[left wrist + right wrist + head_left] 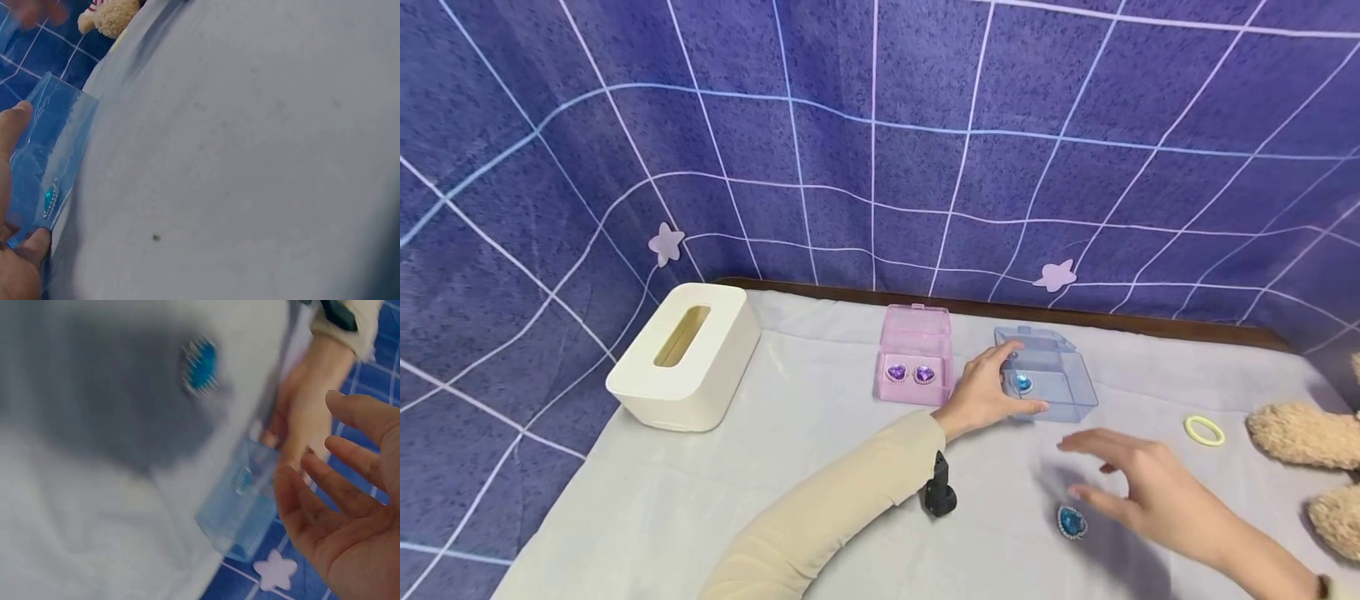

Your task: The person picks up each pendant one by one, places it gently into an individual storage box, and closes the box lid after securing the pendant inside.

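Observation:
My left hand (981,392) grips the left side of a see-through blue box (1069,385), thumb at its front edge and fingers toward the back. The lid is raised. Inside, at the left, lies one blue heart-shaped gem (1022,383) with a sparkling rim; it also shows in the left wrist view. A second blue gem (1071,522) of that kind lies on the white cloth. Just right of it and above the cloth hovers my right hand (1157,483), its fingers loosely bent and holding nothing, as the right wrist view (356,519) confirms.
Left of the blue box stands an open pink box (916,342) with two purple heart gems (910,373). A white tissue box (700,367) is at the far left. To the right lie a yellow ring (1204,431) and a plush toy's limbs (1300,435). A purple curtain (850,167) hangs behind.

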Demonstrator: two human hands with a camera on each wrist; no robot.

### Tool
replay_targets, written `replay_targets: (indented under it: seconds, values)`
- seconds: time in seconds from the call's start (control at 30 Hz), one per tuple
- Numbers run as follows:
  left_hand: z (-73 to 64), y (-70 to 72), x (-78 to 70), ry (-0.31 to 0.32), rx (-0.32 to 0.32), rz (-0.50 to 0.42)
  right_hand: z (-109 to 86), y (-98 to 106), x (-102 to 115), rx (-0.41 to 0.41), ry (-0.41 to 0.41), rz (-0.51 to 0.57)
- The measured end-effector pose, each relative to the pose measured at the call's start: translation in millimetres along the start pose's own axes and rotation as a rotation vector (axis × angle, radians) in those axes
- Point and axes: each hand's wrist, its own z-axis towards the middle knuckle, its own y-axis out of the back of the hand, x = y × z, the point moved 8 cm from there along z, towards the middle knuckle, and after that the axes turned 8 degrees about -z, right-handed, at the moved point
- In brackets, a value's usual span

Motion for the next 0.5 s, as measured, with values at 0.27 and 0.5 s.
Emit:
replay_targets:
  seconds: [0.27, 0.5]
  values:
    - [0.0, -0.8, 1.2, 0.007, 0.002, -0.008, -42.7, -35.6, 6.9, 0.074, 0.064, -0.039]
    - [-0.3, -1.5, 1.8, 0.003, 0.005, -0.013, -52.7, -52.8, 5.1, 0.139, 0.034, 0.024]
